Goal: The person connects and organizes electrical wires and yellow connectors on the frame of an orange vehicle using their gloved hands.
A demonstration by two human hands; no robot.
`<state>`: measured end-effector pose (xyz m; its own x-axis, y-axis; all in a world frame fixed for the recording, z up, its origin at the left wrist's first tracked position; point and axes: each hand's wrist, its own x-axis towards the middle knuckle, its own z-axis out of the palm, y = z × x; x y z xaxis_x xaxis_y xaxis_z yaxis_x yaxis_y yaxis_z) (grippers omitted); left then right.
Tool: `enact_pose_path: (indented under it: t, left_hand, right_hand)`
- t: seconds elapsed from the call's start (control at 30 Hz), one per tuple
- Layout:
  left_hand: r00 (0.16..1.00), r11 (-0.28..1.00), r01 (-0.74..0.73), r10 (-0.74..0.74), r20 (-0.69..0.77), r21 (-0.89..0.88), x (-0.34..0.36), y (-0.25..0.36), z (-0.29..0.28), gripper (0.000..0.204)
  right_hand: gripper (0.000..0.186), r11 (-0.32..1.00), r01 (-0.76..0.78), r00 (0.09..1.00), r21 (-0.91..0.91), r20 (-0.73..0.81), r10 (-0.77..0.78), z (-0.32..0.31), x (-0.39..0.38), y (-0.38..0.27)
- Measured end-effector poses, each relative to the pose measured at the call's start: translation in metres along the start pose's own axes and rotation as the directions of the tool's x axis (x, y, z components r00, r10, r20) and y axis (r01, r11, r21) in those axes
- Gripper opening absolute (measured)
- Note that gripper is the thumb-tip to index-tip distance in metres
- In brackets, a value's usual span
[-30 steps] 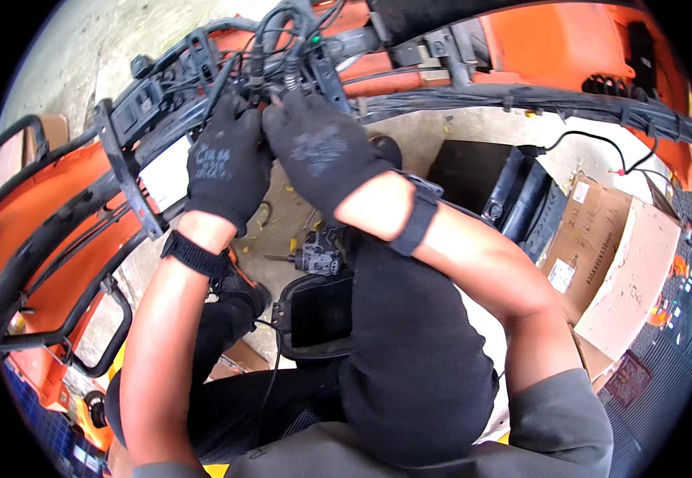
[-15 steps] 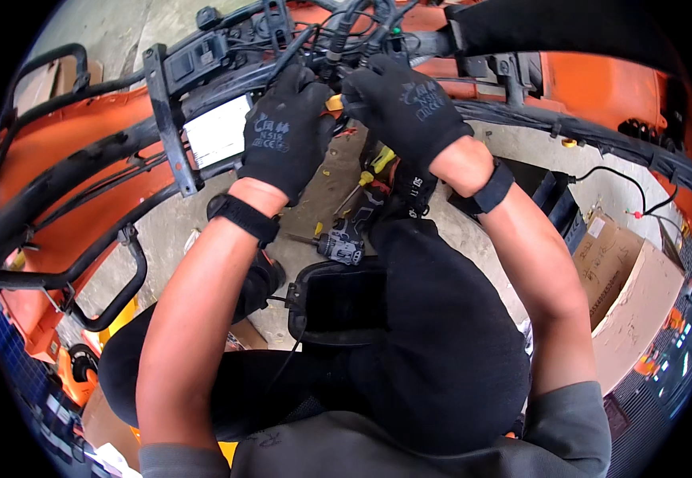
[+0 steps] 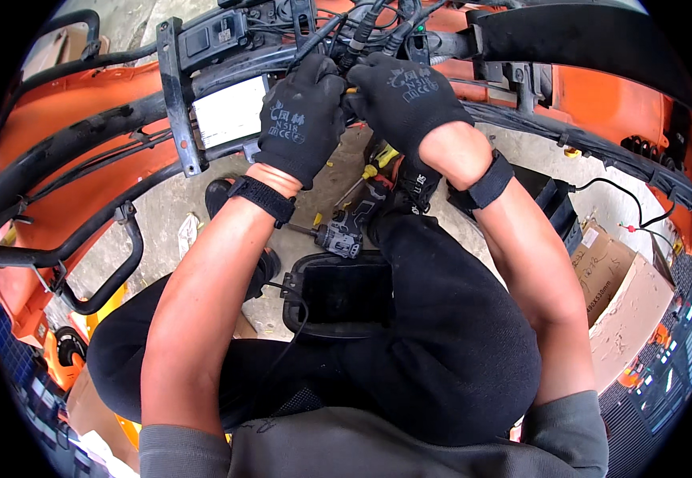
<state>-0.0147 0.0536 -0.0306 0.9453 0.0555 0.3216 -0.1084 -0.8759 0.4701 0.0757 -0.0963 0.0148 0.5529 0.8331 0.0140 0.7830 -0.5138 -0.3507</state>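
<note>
My left hand (image 3: pixel 302 119), in a black work glove, is closed with its fingers curled beside the black cables (image 3: pixel 359 36) of an orange vehicle's frame. Close on its right, my right hand (image 3: pixel 409 97), gloved alike, pinches at the same spot. A bit of yellow (image 3: pixel 351 91) shows at the right fingertips, too covered to name. The gloves hide what the fingertips hold. Past the left hand, a white label plate (image 3: pixel 230 113) sits on the black tube frame (image 3: pixel 83 127).
On the concrete floor below lie a yellow-handled screwdriver (image 3: pixel 368 173) and a grey power drill (image 3: pixel 339 235). A black open bin (image 3: pixel 338 328) stands between my legs. An open cardboard box (image 3: pixel 629 307) and a black case with a cable (image 3: pixel 541 199) are at the right.
Both hands stay close together at the cables, the right fingers now covering more of the yellow piece. The whole view has shifted slightly.
</note>
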Motion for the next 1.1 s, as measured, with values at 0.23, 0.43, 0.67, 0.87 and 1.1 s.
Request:
enact_pose_path:
  t: [0.23,0.43,0.67,0.87,1.1]
  left_hand:
    - [1.0,0.996,0.002,-0.004,0.018,0.088,-0.001,0.004,-0.001,0.027]
    - [0.998,0.998,-0.055,0.055,-0.009,0.017,0.0,0.0,0.002,0.024]
    - [0.999,0.997,-0.033,0.034,-0.006,0.075,0.0,0.006,-0.003,0.024]
    - [0.997,0.99,0.079,-0.08,0.002,-0.114,0.003,0.023,-0.017,0.042]
    - [1.0,0.999,-0.013,0.012,0.01,0.044,0.012,0.054,-0.019,0.046]
  right_hand:
    - [0.02,0.995,-0.098,0.991,-0.005,0.087,0.098,-0.005,0.007,-0.007]
    - [0.02,0.994,-0.085,0.995,0.074,0.055,0.081,-0.002,0.003,0.002]
    - [0.019,0.875,-0.015,0.999,0.485,-0.021,0.03,-0.018,-0.006,0.025]
    - [0.026,0.462,-0.273,0.94,0.844,0.131,0.316,-0.025,-0.032,0.031]
    - [0.024,0.65,-0.415,0.802,0.637,-0.08,0.591,-0.027,-0.098,0.048]
